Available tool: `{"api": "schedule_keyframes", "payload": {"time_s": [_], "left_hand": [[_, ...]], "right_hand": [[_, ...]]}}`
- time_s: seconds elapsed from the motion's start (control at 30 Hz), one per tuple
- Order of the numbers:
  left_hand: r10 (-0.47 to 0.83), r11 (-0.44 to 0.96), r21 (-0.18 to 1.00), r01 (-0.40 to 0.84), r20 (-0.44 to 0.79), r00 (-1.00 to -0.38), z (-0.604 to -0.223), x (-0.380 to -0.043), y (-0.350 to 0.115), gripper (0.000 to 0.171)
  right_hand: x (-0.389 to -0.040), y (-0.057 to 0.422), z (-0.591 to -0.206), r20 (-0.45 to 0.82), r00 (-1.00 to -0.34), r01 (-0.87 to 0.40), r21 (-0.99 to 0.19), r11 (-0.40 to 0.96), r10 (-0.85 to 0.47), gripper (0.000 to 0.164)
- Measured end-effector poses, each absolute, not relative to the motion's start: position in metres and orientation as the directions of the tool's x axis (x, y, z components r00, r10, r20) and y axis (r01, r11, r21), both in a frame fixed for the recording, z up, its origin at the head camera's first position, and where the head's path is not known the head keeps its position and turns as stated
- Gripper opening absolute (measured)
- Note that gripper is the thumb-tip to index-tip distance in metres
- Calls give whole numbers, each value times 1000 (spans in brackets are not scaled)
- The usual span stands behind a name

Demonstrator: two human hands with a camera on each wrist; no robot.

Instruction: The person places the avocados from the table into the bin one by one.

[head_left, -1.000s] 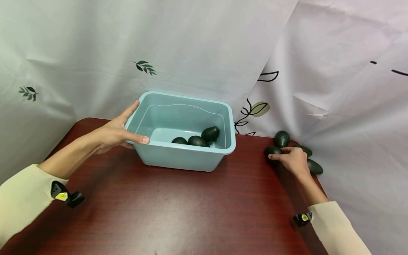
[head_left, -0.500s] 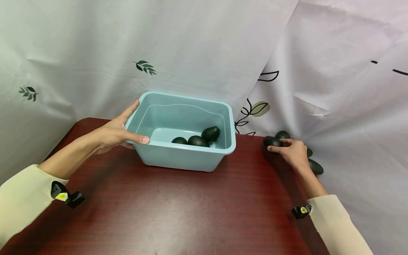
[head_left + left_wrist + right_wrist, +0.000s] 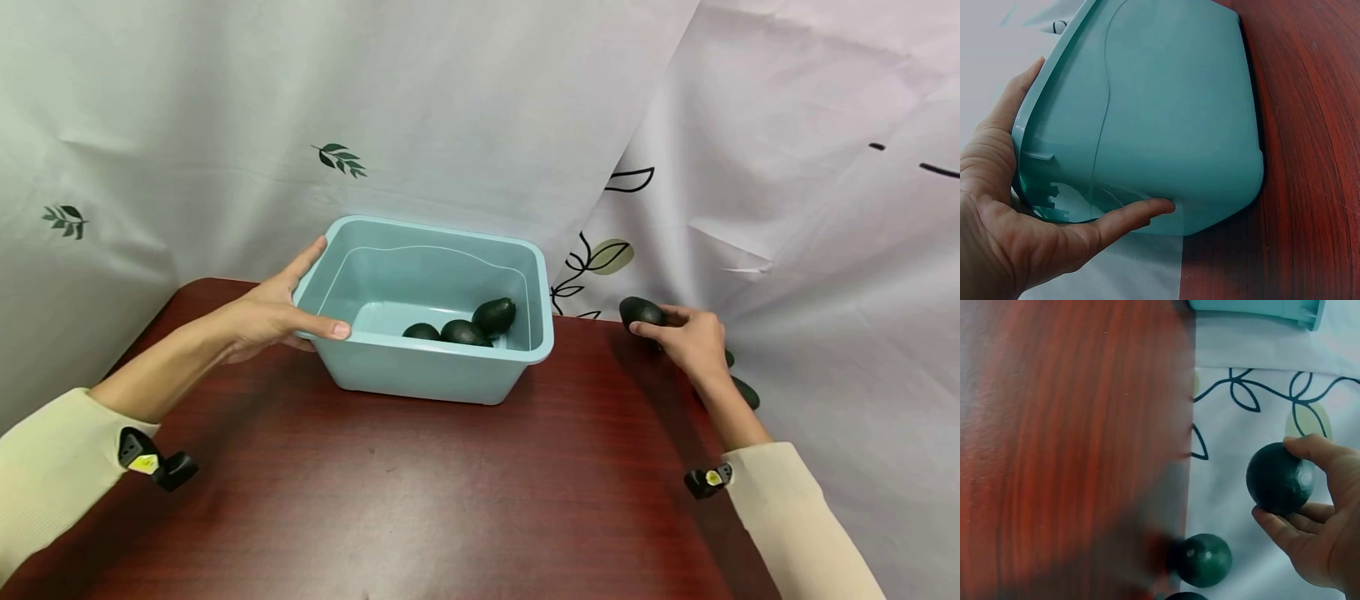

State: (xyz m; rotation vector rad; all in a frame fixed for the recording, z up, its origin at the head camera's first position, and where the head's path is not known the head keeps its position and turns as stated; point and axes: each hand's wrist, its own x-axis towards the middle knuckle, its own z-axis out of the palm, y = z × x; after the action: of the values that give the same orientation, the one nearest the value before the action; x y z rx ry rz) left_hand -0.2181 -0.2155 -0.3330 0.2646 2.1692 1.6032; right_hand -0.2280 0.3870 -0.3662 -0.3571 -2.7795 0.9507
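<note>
My left hand [image 3: 266,315] grips the left end of a light blue plastic bin [image 3: 420,371], thumb over the front rim and fingers along the far side. In the left wrist view the thumb [image 3: 1129,222] lies against the bin's wall. Several dark green avocados [image 3: 494,317] lie inside the bin. At the right, my right hand [image 3: 693,342] holds an avocado [image 3: 640,313] between thumb and fingers, raised off the table. Behind that hand, more avocados [image 3: 746,392] sit partly hidden at the table's right edge. Below the hand in the right wrist view is another avocado [image 3: 1205,560].
The bin stands on a dark red wooden table [image 3: 450,492], near its back edge. A white cloth [image 3: 480,108] with leaf drawings hangs behind the table and along its sides. The bin's right wall lies between its inside and my right hand.
My right hand has lifted the avocado up and away from the others, towards the back of the table. The left hand and the bin have stayed in place.
</note>
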Motion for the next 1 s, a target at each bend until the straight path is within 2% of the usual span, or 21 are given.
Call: {"api": "schedule_keyframes", "payload": {"time_s": [0.27, 1.0], "left_hand": [[404, 315, 945, -93, -222, -888, -334, -218, -215, 140], [398, 334, 938, -92, -229, -888, -334, -219, -217, 141]], "right_hand": [[-231, 380, -358, 108, -958, 138, -636, 759, 264, 84], [-243, 355, -327, 225, -956, 11, -612, 791, 187, 75]]}}
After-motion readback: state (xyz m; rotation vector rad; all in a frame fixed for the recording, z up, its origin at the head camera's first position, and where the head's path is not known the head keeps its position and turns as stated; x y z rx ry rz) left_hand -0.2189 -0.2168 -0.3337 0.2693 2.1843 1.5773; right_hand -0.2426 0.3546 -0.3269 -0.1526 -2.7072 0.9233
